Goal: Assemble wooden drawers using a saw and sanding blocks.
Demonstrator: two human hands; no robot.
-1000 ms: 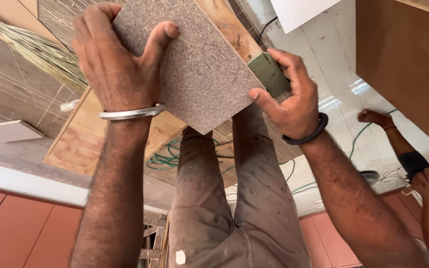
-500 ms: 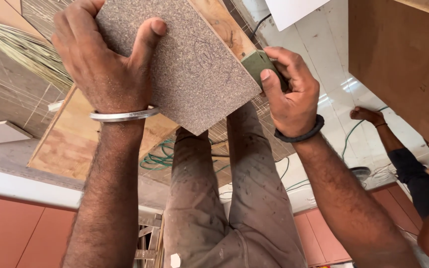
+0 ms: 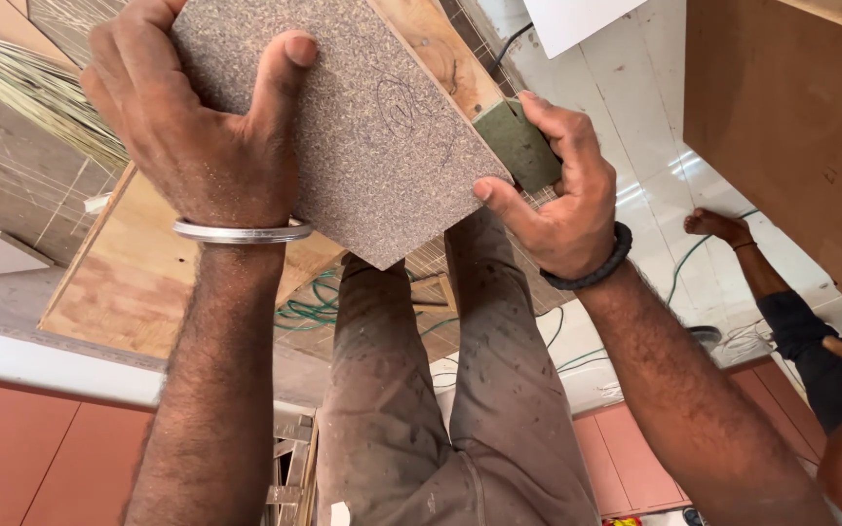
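Observation:
My left hand (image 3: 197, 136) grips a speckled grey-brown particle board panel (image 3: 372, 136) from its left side, thumb laid across the face. A faint pencil scribble marks the panel's right part. My right hand (image 3: 557, 195) holds a small green sanding block (image 3: 514, 141) pressed against the panel's right edge. A metal bangle is on my left wrist, a black band on my right. My legs in dusty grey trousers (image 3: 440, 390) show below the panel.
A plywood sheet (image 3: 138, 282) lies on the floor under the panel, with a broom (image 3: 31, 88) at the upper left. Green cable (image 3: 314, 307) trails on the floor. Another person's foot (image 3: 718, 226) and leg are at right, near a brown board (image 3: 791, 107).
The view has drawn closer to the panel. My right hand with the green block has slid along the panel's right edge; my left hand keeps its grip.

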